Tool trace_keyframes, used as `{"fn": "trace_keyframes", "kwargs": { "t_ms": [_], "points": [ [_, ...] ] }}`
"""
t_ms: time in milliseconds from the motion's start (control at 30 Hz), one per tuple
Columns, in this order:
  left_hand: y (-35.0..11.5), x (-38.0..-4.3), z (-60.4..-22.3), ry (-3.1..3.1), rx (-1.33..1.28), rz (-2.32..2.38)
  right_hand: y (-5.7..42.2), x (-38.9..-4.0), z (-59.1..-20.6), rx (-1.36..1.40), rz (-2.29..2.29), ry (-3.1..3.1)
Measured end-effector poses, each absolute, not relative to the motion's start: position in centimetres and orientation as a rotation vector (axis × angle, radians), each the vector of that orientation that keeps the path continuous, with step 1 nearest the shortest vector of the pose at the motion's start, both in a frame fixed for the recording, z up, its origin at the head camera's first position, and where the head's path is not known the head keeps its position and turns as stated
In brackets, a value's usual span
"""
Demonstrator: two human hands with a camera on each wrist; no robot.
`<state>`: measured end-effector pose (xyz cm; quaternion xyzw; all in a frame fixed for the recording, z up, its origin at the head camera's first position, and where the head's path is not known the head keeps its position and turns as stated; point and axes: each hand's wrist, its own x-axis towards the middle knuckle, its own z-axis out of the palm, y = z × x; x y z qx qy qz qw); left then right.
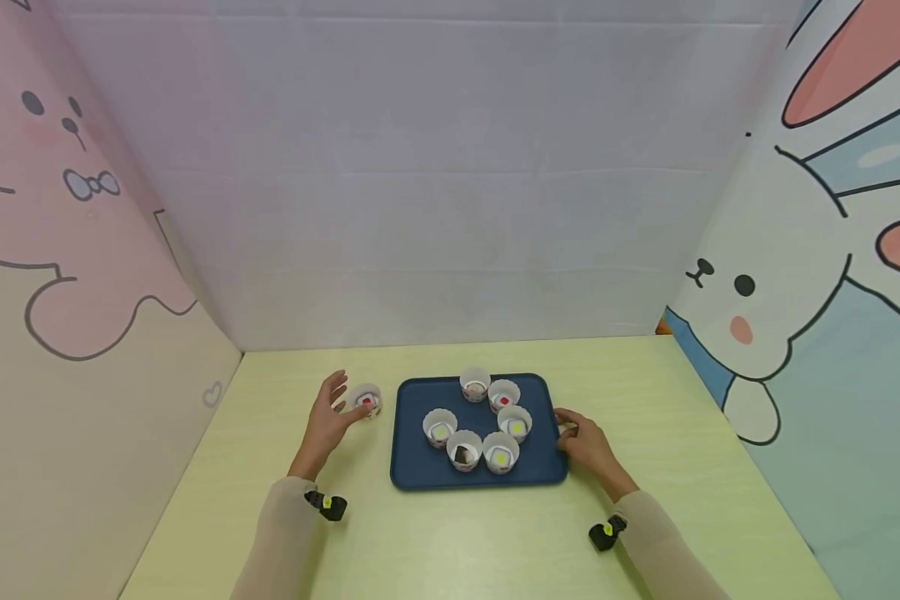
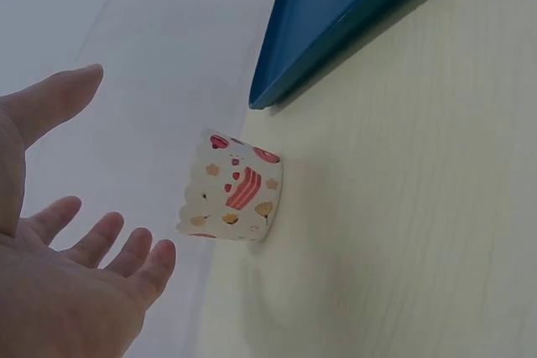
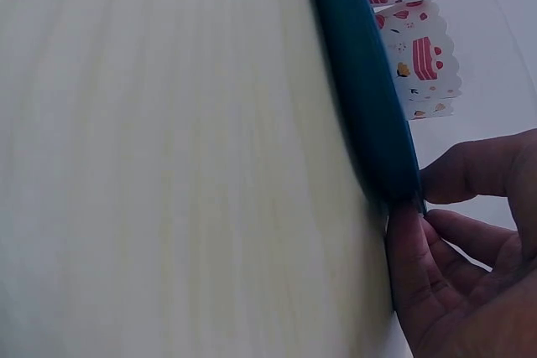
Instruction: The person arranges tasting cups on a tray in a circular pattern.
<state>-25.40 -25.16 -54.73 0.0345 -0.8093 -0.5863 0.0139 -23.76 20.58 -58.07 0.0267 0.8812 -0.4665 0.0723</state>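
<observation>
A paper cupcake cup (image 1: 364, 401) with a scalloped rim and printed cake pictures stands on the table left of the tray, something red and white inside it. Beside that cup (image 2: 232, 189) is my left hand (image 1: 328, 423), its thumb and fingers spread apart and holding nothing. In the left wrist view a gap shows between the fingers and the cup wall. My right hand (image 1: 589, 445) grips the right edge of a dark blue tray (image 1: 412, 467). In the right wrist view, thumb and fingers (image 3: 411, 262) pinch the tray's rim (image 3: 377, 140).
Several matching paper cups stand in a rough ring on the tray, among them a cup (image 1: 440, 429) with a yellow-marked piece and a cup (image 1: 464, 452) with a dark brown piece. A pale wood-look table (image 1: 480, 542) lies beneath, with a white wall sheet (image 1: 450, 208) behind.
</observation>
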Motion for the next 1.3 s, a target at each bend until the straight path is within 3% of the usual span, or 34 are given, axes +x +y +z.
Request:
{"fn": "trace_keyframes", "kwargs": {
  "t_ms": [1300],
  "points": [
    [-24.7,-27.9,-59.2,-2.684,0.254,-1.672,20.5,-23.8,-58.1,0.073,-1.395,2.666]
  ]
}}
